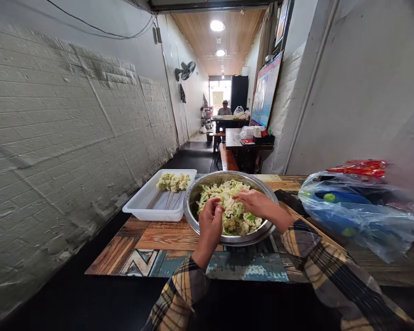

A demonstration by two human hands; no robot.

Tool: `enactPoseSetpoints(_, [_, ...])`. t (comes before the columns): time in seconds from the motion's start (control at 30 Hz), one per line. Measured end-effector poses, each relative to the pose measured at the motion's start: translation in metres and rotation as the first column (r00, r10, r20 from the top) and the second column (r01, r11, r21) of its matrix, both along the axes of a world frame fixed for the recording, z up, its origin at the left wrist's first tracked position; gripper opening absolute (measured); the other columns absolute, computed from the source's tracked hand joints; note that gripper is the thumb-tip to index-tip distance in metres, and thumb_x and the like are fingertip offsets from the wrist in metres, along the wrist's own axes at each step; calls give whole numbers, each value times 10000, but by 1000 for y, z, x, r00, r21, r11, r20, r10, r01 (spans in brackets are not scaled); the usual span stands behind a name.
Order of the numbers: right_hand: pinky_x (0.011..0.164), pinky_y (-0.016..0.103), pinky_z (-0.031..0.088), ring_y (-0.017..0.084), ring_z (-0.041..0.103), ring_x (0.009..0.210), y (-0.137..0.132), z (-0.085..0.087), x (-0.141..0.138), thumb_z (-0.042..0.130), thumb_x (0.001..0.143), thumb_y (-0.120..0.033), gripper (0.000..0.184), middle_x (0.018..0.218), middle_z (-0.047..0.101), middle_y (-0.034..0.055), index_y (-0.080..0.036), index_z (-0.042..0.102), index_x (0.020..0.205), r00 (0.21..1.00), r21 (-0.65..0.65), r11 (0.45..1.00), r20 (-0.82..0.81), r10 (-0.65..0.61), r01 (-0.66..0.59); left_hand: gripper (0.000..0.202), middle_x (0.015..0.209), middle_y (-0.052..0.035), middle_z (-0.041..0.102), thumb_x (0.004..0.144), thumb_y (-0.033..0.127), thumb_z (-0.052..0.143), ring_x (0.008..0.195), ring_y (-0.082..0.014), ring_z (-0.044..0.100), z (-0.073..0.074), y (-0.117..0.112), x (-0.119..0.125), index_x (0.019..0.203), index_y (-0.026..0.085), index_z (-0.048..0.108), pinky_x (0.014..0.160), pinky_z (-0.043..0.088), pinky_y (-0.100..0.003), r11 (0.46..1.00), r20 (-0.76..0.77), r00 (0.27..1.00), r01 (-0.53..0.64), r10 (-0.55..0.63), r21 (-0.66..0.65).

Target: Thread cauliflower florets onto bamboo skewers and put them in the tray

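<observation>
A round metal bowl [189, 216] stands on the table, heaped with cauliflower florets [239, 220]. Over its near left side, my left hand [211, 219] is closed in a pinch; anything between its fingertips is too small to make out. My right hand [257, 203] reaches in from the right, fingers stretched out just above or touching the florets, and I cannot tell which. Left of the bowl sits a white plastic tray [134, 205]. Inside it, skewers [163, 201] lie with cauliflower pieces [173, 182] threaded at their far ends.
The wood-patterned table [165, 239] carries a clear plastic bag [359, 216] with blue and green contents and a bundle of bare sticks [310, 225]. Beyond are another table [232, 138], an orange bench [228, 158] and a seated person [224, 109]. A brick-patterned wall [55, 128] runs along the left.
</observation>
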State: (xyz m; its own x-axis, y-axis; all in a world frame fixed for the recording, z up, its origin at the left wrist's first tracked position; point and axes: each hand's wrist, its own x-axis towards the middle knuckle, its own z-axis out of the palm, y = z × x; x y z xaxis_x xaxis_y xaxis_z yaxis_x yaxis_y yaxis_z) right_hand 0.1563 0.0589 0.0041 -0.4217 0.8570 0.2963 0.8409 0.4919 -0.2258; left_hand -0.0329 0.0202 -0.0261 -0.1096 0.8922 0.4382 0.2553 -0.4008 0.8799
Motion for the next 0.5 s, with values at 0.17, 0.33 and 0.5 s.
enactPoseSetpoints(0.17, [596, 225, 465, 92, 610, 556, -17, 17, 10, 426, 931, -299, 312, 835, 691, -5, -235, 623, 1165, 813, -138, 977, -580, 53, -162, 215, 773, -18, 650, 837, 248, 445, 757, -168, 621, 3, -1, -1, 1012, 182, 551, 749, 465, -310, 999, -25, 999, -32, 32, 8])
enactPoseSetpoints(0.33, [354, 153, 211, 37, 369, 398, -28, 19, 10, 586, 820, -410, 324, 678, 545, -57, -228, 600, 1087, 121, -249, 933, -967, -225, -261, 217, 763, -18, 634, 834, 248, 439, 749, -163, 616, 6, -1, 1, 1012, 178, 543, 734, 479, -307, 1000, 21, 1000, -8, 8, -1])
enactPoseSetpoints(0.5, [338, 155, 189, 43, 338, 416, -35, -3, 11, 555, 808, -453, 316, 666, 505, -49, -213, 611, 1006, -171, -295, 894, -915, -366, -337, 246, 773, -17, 618, 821, 310, 491, 744, -144, 604, 10, -1, 2, 1017, 170, 541, 729, 489, -289, 996, 143, 988, 67, -58, -63])
